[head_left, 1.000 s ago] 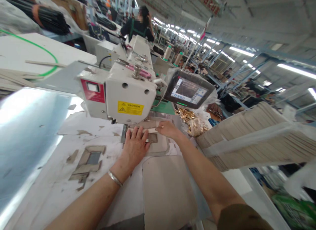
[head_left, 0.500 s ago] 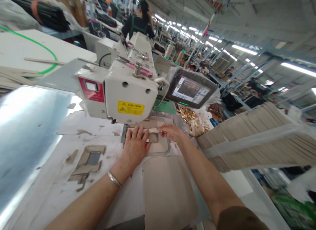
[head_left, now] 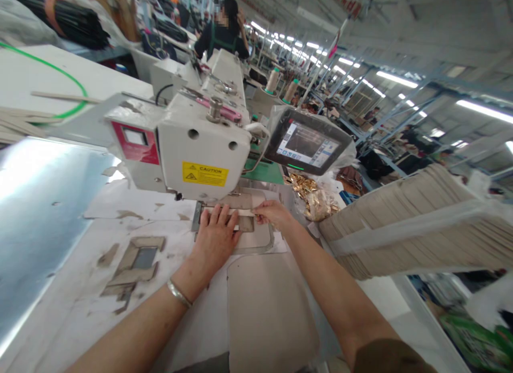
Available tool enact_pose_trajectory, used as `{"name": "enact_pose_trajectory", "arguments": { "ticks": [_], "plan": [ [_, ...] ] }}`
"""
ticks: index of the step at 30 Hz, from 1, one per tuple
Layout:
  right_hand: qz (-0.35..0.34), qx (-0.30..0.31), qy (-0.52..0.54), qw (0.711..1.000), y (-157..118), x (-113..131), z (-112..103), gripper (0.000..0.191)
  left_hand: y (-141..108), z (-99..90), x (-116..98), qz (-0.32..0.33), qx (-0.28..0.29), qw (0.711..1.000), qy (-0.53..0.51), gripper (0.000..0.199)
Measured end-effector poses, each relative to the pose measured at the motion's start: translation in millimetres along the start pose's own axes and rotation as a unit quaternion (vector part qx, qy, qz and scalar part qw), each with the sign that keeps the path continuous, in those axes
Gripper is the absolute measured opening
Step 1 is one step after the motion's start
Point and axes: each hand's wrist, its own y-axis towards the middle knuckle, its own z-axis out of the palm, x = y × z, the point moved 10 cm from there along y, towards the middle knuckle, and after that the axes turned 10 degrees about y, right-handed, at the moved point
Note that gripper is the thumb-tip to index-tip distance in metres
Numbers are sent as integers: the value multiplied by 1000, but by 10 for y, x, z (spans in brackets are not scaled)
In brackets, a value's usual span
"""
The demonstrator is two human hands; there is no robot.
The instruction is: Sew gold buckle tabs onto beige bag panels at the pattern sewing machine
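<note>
Under the head of a sewing machine [head_left: 200, 154] lies a beige panel [head_left: 260, 238] with a metal clamp frame [head_left: 196, 217] at its left. My left hand [head_left: 216, 234] rests flat on the clamp area, fingers spread and pressing a narrow pale strip [head_left: 243, 212]. At the strip's right end, my right hand [head_left: 274, 215] is closed in a pinch, with the fingertips holding that end. What lies beneath my left palm is hidden. A second beige panel [head_left: 270, 309] lies flat in front of the machine, between my forearms.
A control screen [head_left: 306, 143] stands right of the machine head. Behind my right hand are gold-coloured metal pieces [head_left: 308, 188] in plastic. A tall stack of beige panels [head_left: 401, 223] stands at right. Scraps and a cut-out frame [head_left: 134, 261] lie left. Another person [head_left: 224, 31] is beyond the machine.
The view has shifted slightly, so the machine and hands appear a little further left. My left hand stays on the strip, and my right hand keeps its pinch at the strip's end.
</note>
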Motion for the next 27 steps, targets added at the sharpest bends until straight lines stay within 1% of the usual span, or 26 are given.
{"name": "enact_pose_trajectory", "arguments": {
  "ticks": [3, 5, 6, 11, 13, 14, 15, 17, 21, 23, 25, 27],
  "plan": [
    [-13, -33, -131, 991, 20, 54, -49, 25, -15, 11, 14, -3, -1, 1000, 5, 49],
    [-17, -28, -191, 981, 35, 64, -49, 23, -23, 32, 6, -4, 1, 1000, 2, 50],
    [-16, -19, -203, 979, 42, 52, -43, 22, -22, 45, -25, 3, 3, 1000, -2, 49],
    [-11, 10, -186, 982, 54, -46, -29, 19, 72, 80, -371, 82, 12, 996, -12, 45],
    [-21, 8, -174, 984, 48, -55, -31, 19, 132, 56, -450, 89, 10, 996, -9, 42],
    [-27, 5, -170, 985, 45, -56, -37, 18, 153, 37, -457, 87, 9, 996, -6, 41],
    [-32, 1, -167, 985, 42, -55, -43, 18, 163, 17, -438, 83, 8, 997, -3, 40],
    [-39, -5, -163, 986, 39, -56, -57, 18, 141, -28, -320, 66, 6, 998, 7, 41],
    [-52, -2, -143, 988, 47, -57, -65, 19, -35, -124, 100, 22, 0, 999, 32, 46],
    [-58, -3, -137, 989, 53, -65, -72, 18, -127, -163, 265, 6, -5, 999, 43, 46],
    [-69, -3, -143, 987, 63, -75, -75, 18, -186, -177, 345, -5, -5, 999, 53, 47],
    [-92, -4, -156, 983, 77, -79, -74, 17, -212, -166, 353, -15, -1, 998, 61, 47]
  ]
}}
